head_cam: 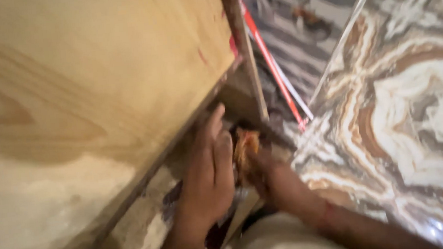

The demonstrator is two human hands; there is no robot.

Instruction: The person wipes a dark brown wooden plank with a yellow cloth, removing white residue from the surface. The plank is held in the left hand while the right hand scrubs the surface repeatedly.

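Nearest to you, at the bottom edge of the view, a pale cloth-covered shape (pixel 279 239), perhaps your knee, sits between your two forearms. Your left hand (pixel 209 168) reaches forward from there with the fingers laid out flat and together, pressed along the underside of the big light wooden panel (pixel 96 98) near its lower edge. Its grip is open, a flat palm resting against the wood and closed on nothing.

Your right hand (pixel 269 176) comes in from the lower right, across the marble-patterned floor (pixel 419 123), and meets the left hand just below the panel's lower right corner. Between the two hands sits a small orange-brown thing (pixel 246 146); it is blurred, and it may be a scrap of sandpaper or a pad. The fingers of your right hand curl toward it and seem to pinch it, though the blur makes it hard to tell for sure whether that grip is fully closed. The thing lies just beside your left fingertips, close to where the panel meets a narrow upright wooden strip (pixel 248 58).

Beyond your hands, the strip runs up toward the top edge of the view. Just to its right a thin red and white rod (pixel 275 71) leans along the floor, and a paler straight bar (pixel 346 28) slants away from it to the upper right. The floor's brown, white and grey swirls fill the right side.
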